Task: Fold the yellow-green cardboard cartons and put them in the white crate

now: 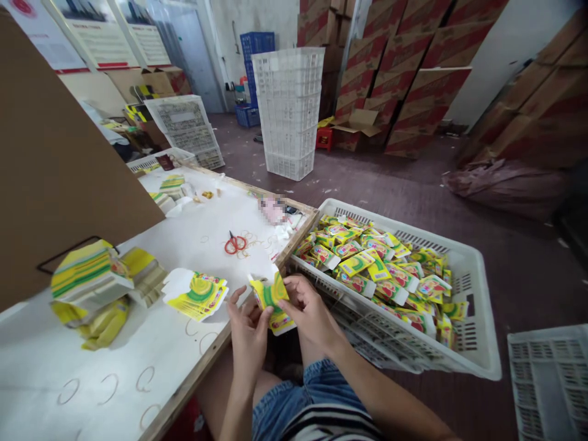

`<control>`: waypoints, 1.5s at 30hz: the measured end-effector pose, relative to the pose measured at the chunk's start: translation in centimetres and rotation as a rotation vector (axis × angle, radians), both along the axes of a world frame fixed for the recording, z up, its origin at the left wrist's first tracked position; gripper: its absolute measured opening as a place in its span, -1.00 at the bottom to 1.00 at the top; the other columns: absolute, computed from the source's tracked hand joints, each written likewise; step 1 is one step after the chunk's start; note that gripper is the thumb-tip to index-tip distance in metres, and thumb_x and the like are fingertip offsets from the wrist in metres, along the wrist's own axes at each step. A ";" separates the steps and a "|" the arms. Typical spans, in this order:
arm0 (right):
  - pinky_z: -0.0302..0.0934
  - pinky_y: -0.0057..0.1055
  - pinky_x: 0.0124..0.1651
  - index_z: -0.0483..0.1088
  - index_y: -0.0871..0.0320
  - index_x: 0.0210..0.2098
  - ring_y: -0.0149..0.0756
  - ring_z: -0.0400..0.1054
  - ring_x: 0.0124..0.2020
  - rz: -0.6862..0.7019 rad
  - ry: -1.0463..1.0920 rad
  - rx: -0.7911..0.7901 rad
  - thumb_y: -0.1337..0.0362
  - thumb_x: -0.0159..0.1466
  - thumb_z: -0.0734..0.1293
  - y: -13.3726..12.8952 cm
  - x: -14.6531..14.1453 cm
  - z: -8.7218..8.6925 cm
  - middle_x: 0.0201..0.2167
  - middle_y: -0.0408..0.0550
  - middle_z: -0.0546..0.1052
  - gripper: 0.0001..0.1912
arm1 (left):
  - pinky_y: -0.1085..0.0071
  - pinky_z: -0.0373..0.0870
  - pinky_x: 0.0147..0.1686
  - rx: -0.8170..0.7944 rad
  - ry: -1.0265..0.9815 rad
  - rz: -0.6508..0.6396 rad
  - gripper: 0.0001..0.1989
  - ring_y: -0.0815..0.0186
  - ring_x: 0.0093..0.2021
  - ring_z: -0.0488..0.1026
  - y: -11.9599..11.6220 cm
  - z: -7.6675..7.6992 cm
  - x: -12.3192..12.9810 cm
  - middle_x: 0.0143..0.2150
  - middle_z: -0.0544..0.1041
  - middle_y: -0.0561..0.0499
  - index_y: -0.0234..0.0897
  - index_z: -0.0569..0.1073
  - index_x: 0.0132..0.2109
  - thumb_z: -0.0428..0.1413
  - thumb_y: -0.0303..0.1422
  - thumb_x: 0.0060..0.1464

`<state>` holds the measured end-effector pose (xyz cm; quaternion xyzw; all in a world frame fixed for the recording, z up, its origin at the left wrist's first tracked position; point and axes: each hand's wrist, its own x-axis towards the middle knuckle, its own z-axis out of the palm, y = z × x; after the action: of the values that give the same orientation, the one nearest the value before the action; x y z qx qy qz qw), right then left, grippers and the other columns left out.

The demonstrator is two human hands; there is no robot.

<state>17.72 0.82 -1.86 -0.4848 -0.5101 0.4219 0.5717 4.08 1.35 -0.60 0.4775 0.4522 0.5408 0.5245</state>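
Observation:
Between my two hands, just off the table's edge, is a yellow and green carton [272,293] with a white flap standing up at its top. My left hand [248,324] pinches its left side between thumb and fingers. On the other side, my right hand [310,309] grips the carton with thumb and bent fingers. Part of another yellow piece [281,323] shows below it; which hand supports that cannot be told. A fanned pile of flat cartons [197,295] lies on the white table [184,245] left of my left hand.
Bundled cartons [89,272] stand at the left. Red scissors [236,244] and rubber bands lie on the table. A white crate [487,306] of filled-out cartons [367,260] adjoins its right edge. Stacked white crates [289,110] and brown boxes [413,79] stand behind.

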 end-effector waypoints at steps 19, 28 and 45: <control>0.26 -0.39 -0.26 0.36 0.09 0.05 -0.30 0.37 -0.35 0.129 -0.015 0.119 0.13 0.32 0.28 0.0 3.3 0.7 -0.34 -0.09 0.49 -0.66 | 0.29 0.50 -0.17 -0.129 -0.047 -0.445 -0.27 0.12 -0.06 0.55 -1.3 1.4 -0.5 -0.06 0.59 -0.12 -0.11 -0.01 0.28 0.21 -0.33 0.08; 0.23 -0.36 -0.26 0.51 0.14 -0.13 -0.28 0.34 -0.33 0.228 -0.162 0.071 0.10 0.27 0.31 -0.3 4.3 2.1 -0.34 -0.07 0.44 -0.70 | 0.31 0.51 -0.15 -0.073 0.069 -0.296 -0.57 0.10 -0.06 0.56 -1.1 0.9 -0.2 -0.02 0.59 -0.14 -0.24 0.37 0.04 0.24 -0.33 0.02; 0.28 -0.36 -0.28 0.52 0.10 -0.12 -0.24 0.44 -0.27 0.075 -0.220 0.080 0.18 0.34 0.24 -0.5 4.1 1.1 -0.26 -0.01 0.56 -0.74 | 0.26 0.53 -0.17 -0.163 -0.045 -0.315 -0.50 0.08 -0.09 0.57 -1.2 1.3 0.3 -0.08 0.62 -0.18 -0.28 0.36 0.08 0.26 -0.30 -0.01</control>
<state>21.81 0.31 -0.73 -0.4856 -0.6040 0.3666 0.5148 4.33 0.16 0.66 0.4860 0.4023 0.4243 0.6496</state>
